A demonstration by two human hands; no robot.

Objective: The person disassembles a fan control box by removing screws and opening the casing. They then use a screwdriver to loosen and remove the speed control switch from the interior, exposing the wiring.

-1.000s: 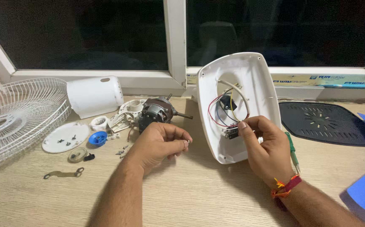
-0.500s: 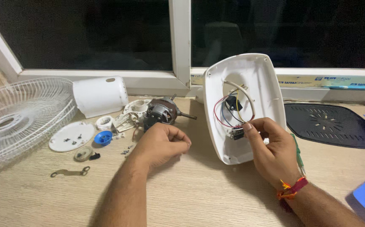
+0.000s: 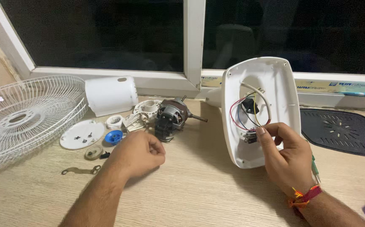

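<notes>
white fan base shell (image 3: 270,84), upended, coloured wires (image 3: 243,111) exposed

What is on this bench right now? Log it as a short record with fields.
setting: wooden table below a dark window
left hand: loosely closed, resting on the table, holding nothing visible
right hand: fingers at the wiring inside the white fan base shell
wiring: red, yellow, black and white wires
centre: fan motor
left side: white fan grille, white motor cover, round white plate, blue cap
right side: dark perforated panel
</notes>
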